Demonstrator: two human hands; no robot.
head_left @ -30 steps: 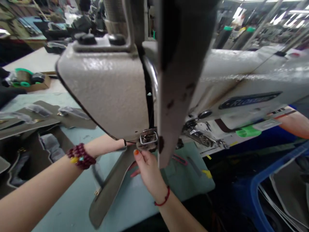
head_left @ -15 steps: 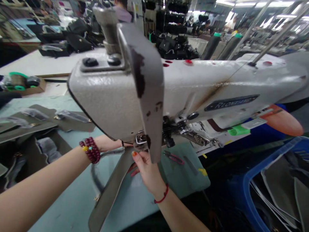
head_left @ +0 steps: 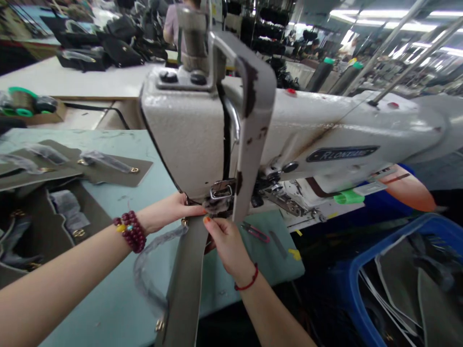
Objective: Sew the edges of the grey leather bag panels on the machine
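Observation:
A long grey-brown bag panel (head_left: 185,279) runs from the sewing machine (head_left: 184,130) down toward me. Its far end lies under the machine's head, by the presser foot area (head_left: 219,200). My left hand (head_left: 175,210) rests at the panel's left edge, fingers stretched toward the needle and partly hidden behind the head. With thumb on top and fingers beneath, my right hand (head_left: 226,243) pinches the panel's right edge. A plastic-wrapped handle (head_left: 139,274) with gold fittings hangs along the panel's left side.
Grey panels with wrapped handles (head_left: 108,166) lie on the left of the green table (head_left: 119,294). Pink-handled snips (head_left: 256,232) rest right of my right hand. A blue basket (head_left: 347,284) holding grey pieces stands at the right. Thread cones (head_left: 320,74) stand behind the machine.
The view has shifted, bringing the machine head farther right. The panel has swung to a more upright line, and more of my left hand shows. My right hand still pinches its edge.

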